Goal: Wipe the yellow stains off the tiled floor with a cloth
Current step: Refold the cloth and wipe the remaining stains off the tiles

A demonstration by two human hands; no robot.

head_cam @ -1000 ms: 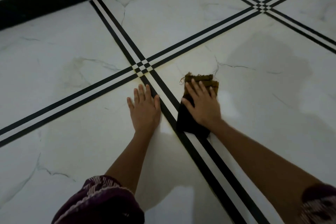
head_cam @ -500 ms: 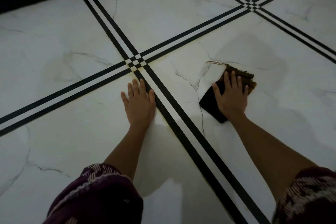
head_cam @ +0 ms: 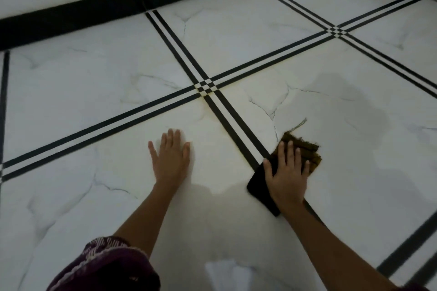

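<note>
My right hand [head_cam: 287, 173] presses flat on a folded cloth [head_cam: 259, 184], dark with a frayed brown-yellow end [head_cam: 307, 149], lying across the black double stripe [head_cam: 227, 111] of the white marbled tile floor [head_cam: 236, 30]. A loose thread trails from the cloth's far corner. My left hand [head_cam: 171, 157] rests palm down with fingers spread on the tile left of the stripe, holding nothing. Faint yellowish tint shows along the stripe crossing [head_cam: 204, 88] and on the tile near my left hand. A damp patch [head_cam: 350, 106] darkens the tile beyond the cloth.
A black skirting band [head_cam: 94, 14] runs along the white wall at the far side. Another stripe crossing [head_cam: 337, 30] lies at the far right. Dark patterned sleeves [head_cam: 106, 264] cover my upper arms at the bottom edge.
My right hand slid the cloth right onto the tile, then back left and nearer, onto the stripe. The left hand stayed planted. The view tilted up, showing more wall.
</note>
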